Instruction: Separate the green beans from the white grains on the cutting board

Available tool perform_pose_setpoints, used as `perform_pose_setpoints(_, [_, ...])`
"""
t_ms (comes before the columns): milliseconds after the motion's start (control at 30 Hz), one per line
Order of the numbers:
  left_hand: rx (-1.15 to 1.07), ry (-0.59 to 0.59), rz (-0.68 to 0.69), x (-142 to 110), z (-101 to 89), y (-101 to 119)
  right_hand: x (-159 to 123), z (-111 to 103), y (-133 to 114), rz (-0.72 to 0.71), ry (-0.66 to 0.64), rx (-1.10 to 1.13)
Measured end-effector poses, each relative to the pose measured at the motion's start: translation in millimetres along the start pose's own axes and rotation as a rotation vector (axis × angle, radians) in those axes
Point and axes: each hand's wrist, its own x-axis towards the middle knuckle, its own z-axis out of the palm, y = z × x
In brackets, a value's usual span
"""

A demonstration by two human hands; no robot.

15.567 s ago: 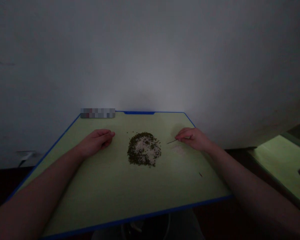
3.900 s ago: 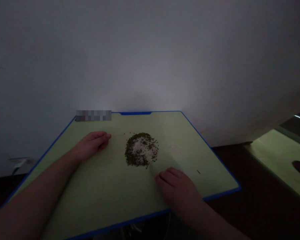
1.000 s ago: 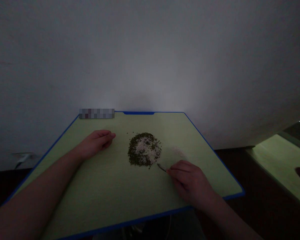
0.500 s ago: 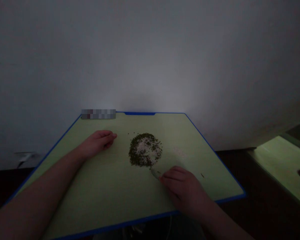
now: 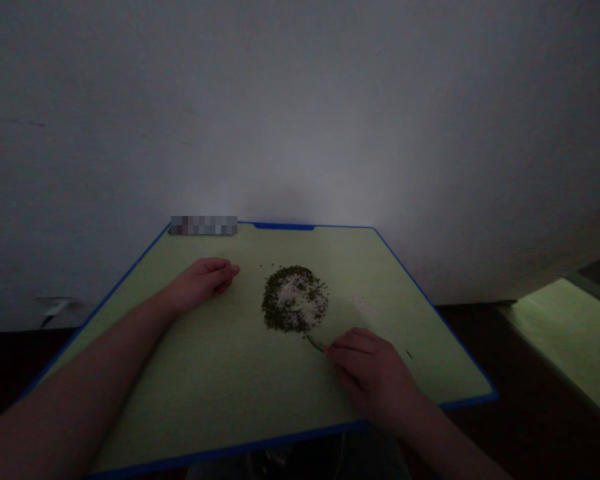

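Observation:
A round pile of small green beans [image 5: 280, 319] mixed with pale rice-like grains [image 5: 293, 293] lies on the blue-edged table [image 5: 220, 387]. My right hand [image 5: 375, 367] is closed around slim tweezers [image 5: 316, 343], whose tips reach the pile's near right edge. Their fine shape is dim and the rear end is hidden in my fingers. Left of the pile, my left hand [image 5: 207, 281] rests on the tabletop, its fingers curled in and no object showing in them.
A small scatter of pale grains [image 5: 364, 305] lies right of the pile. Further right is a thin dark sliver [image 5: 409, 354]. A blurred-out strip [image 5: 204, 225] sits at the far left corner. The wall [image 5: 300, 133] stands behind the table; another pale surface [image 5: 563, 327] is at right.
The view has shifted slightly, moving the scene a little to the right. The two tweezer arms seemed apart before and now look closer together. My left hand stays in place on the table.

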Motion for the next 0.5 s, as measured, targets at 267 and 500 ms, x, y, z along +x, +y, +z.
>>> perform_pose_setpoints(267, [-0.032, 0.01, -0.02, 1.6, 0.2, -5.2, 8.6, 1.3, -1.4, -0.074, -0.05, 0.047])
perform_pose_setpoints(500, [-0.037, -0.009, -0.022, 1.2, -0.8, -4.5, -4.2, -6.3, -3.5, -0.037, -0.028, 0.077])
